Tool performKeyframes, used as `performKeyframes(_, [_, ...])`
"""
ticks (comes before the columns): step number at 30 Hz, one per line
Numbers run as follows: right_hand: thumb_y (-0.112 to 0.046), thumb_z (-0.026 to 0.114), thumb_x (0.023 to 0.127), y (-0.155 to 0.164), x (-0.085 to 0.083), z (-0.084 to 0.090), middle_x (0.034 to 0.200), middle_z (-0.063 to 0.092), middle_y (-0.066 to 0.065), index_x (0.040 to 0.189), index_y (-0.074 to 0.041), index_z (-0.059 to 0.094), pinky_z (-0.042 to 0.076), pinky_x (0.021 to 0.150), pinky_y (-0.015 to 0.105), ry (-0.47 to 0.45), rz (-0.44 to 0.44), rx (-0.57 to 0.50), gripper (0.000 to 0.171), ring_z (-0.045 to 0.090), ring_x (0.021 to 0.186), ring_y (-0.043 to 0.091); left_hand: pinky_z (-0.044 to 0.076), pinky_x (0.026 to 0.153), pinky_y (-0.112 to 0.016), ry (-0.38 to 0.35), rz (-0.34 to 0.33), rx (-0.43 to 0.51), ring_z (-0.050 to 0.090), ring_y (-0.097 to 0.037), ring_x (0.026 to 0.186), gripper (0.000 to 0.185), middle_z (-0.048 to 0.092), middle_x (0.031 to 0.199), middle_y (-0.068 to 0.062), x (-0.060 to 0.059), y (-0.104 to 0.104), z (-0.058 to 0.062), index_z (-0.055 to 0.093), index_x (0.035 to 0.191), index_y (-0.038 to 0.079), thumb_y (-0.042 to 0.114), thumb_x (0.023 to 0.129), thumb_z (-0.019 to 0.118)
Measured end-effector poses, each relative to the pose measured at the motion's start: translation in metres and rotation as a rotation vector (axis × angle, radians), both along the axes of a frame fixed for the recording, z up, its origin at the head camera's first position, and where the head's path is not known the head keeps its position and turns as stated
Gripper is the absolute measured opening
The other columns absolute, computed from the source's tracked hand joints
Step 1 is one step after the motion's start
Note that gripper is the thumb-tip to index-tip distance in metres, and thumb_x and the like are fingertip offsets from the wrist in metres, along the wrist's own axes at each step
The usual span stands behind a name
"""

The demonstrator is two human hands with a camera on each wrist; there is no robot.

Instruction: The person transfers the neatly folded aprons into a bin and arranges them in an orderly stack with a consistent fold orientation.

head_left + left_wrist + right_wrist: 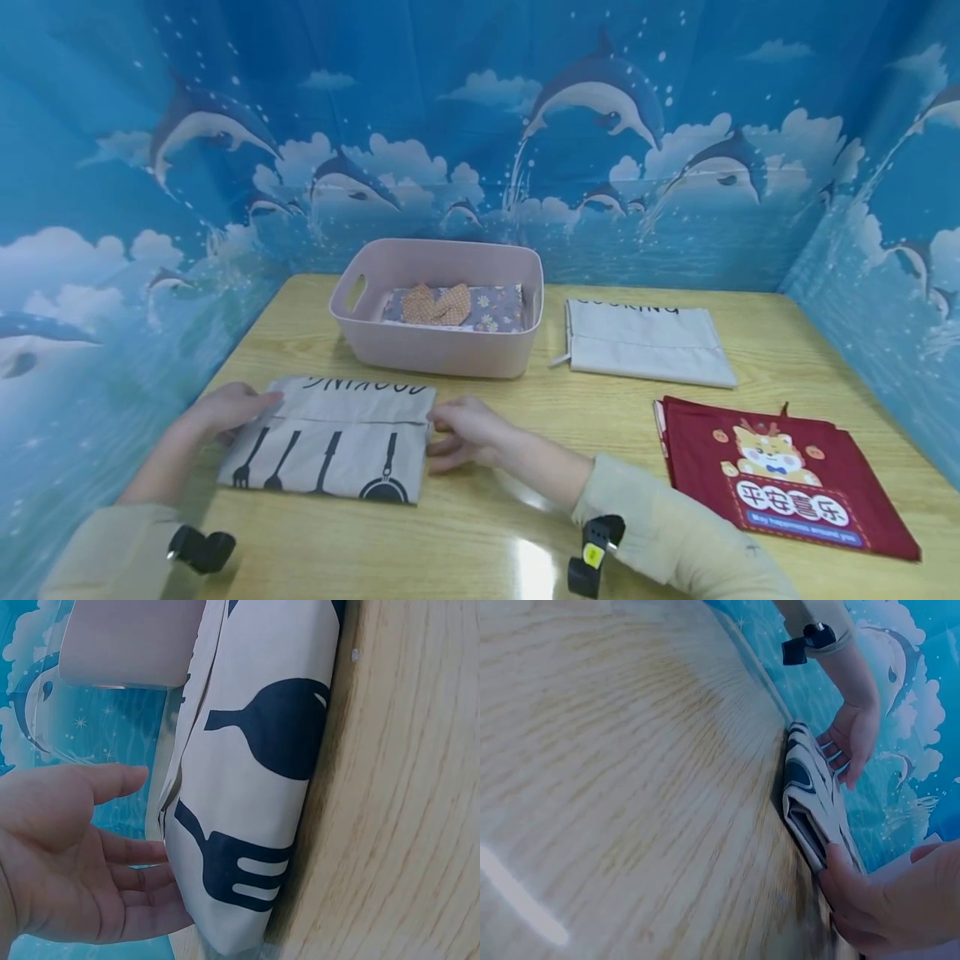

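Left hand (225,410) rests flat at the left edge of the folded cream cloth printed with black utensils (330,450), fingers straight and relaxed, tips touching the fabric. Cloth lies on the pale wooden bench (480,533), just in front of the pink plastic basket (438,350). Right hand (468,433) sits at the cloth's right edge, fingers loosely bent against the fold. Further right: folded white cloth lettered "COOKING" (645,337), then a dark red printed cloth (780,479).
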State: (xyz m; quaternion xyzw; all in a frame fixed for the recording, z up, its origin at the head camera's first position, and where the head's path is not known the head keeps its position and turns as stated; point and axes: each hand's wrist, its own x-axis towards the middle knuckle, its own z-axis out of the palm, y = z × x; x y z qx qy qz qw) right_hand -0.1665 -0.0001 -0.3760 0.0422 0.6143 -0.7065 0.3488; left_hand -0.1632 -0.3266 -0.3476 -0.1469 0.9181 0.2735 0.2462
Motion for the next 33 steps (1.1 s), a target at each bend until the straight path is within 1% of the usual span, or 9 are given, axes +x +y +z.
performKeyframes(4, [-0.003, 0.051, 0.090, -0.002, 0.002, 0.004, 0.136, 0.025, 0.037, 0.135, 0.013, 0.027, 0.052, 0.080, 0.050, -0.089, -0.053, -0.116, 0.053, 0.050, 0.106, 0.051, 0.049, 0.080, -0.050, 0.000, 0.003, 0.019, 0.048, -0.050, 0.103, 0.083, 0.041, 0.115, -0.042, -0.002, -0.003, -0.003, 0.028, 0.123, -0.026, 0.050, 0.093, 0.041])
performKeyframes(8, [-0.003, 0.050, 0.090, -0.004, 0.005, 0.008, 0.133, 0.030, 0.037, 0.133, 0.013, 0.030, 0.050, 0.084, 0.050, -0.110, -0.073, -0.164, 0.050, 0.048, 0.110, 0.050, 0.049, 0.079, -0.049, 0.014, -0.004, 0.026, 0.050, -0.048, 0.101, 0.081, 0.043, 0.113, -0.041, -0.003, -0.006, -0.003, 0.030, 0.121, -0.026, 0.049, 0.093, 0.042])
performKeyframes(12, [-0.005, 0.049, 0.091, -0.006, 0.005, 0.007, 0.121, 0.043, 0.033, 0.126, 0.012, 0.040, 0.049, 0.087, 0.048, -0.094, -0.069, -0.157, 0.040, 0.051, 0.109, 0.045, 0.049, 0.081, -0.048, 0.014, -0.002, 0.040, 0.050, -0.046, 0.100, 0.080, 0.043, 0.112, -0.040, -0.003, -0.008, -0.001, 0.031, 0.121, -0.027, 0.048, 0.093, 0.042])
performKeyframes(17, [-0.006, 0.051, 0.091, -0.009, 0.004, 0.001, 0.108, 0.053, 0.028, 0.121, 0.012, 0.045, 0.049, 0.088, 0.044, -0.080, -0.080, -0.125, 0.035, 0.057, 0.100, 0.037, 0.042, 0.092, -0.054, -0.009, 0.010, 0.088, 0.039, -0.053, 0.113, 0.083, 0.031, 0.124, -0.045, -0.003, -0.007, -0.001, 0.024, 0.126, -0.028, 0.048, 0.095, 0.039])
performKeyframes(24, [-0.010, 0.053, 0.091, -0.009, 0.003, -0.003, 0.106, 0.058, 0.023, 0.119, 0.010, 0.046, 0.052, 0.078, 0.033, -0.038, -0.106, -0.042, 0.035, 0.060, 0.087, 0.025, 0.035, 0.099, -0.054, -0.029, 0.026, 0.279, 0.030, -0.053, 0.122, 0.083, 0.015, 0.133, -0.046, -0.005, -0.009, -0.005, 0.007, 0.130, -0.029, 0.044, 0.099, 0.031])
performKeyframes(27, [-0.010, 0.054, 0.091, -0.009, 0.003, -0.003, 0.105, 0.060, 0.023, 0.118, 0.010, 0.048, 0.052, 0.077, 0.033, -0.035, -0.123, -0.033, 0.034, 0.061, 0.086, 0.024, 0.030, 0.102, -0.054, -0.039, 0.043, 0.322, 0.024, -0.053, 0.125, 0.082, 0.011, 0.135, -0.045, -0.006, -0.010, -0.006, 0.005, 0.131, -0.027, 0.044, 0.099, 0.030])
performKeyframes(30, [-0.010, 0.054, 0.091, -0.009, 0.003, -0.003, 0.104, 0.061, 0.023, 0.117, 0.009, 0.051, 0.052, 0.080, 0.035, -0.047, -0.145, -0.047, 0.032, 0.062, 0.086, 0.025, 0.030, 0.102, -0.055, -0.038, 0.050, 0.311, 0.024, -0.054, 0.125, 0.085, 0.012, 0.135, -0.045, -0.007, -0.011, -0.006, 0.006, 0.131, -0.027, 0.046, 0.098, 0.032])
performKeyframes(32, [-0.009, 0.054, 0.091, -0.009, 0.003, -0.004, 0.102, 0.062, 0.024, 0.116, 0.009, 0.051, 0.052, 0.081, 0.038, -0.060, -0.164, -0.063, 0.031, 0.062, 0.086, 0.026, 0.035, 0.099, -0.053, -0.028, 0.054, 0.318, 0.032, -0.051, 0.121, 0.082, 0.019, 0.133, -0.044, -0.007, -0.012, -0.007, 0.009, 0.131, -0.028, 0.044, 0.098, 0.033])
performKeyframes(33, [-0.009, 0.054, 0.091, -0.009, 0.003, -0.004, 0.102, 0.062, 0.024, 0.116, 0.009, 0.052, 0.052, 0.082, 0.039, -0.067, -0.173, -0.075, 0.030, 0.063, 0.086, 0.027, 0.040, 0.096, -0.050, -0.017, 0.055, 0.321, 0.039, -0.048, 0.116, 0.078, 0.027, 0.130, -0.042, -0.006, -0.013, -0.007, 0.012, 0.131, -0.027, 0.041, 0.099, 0.033])
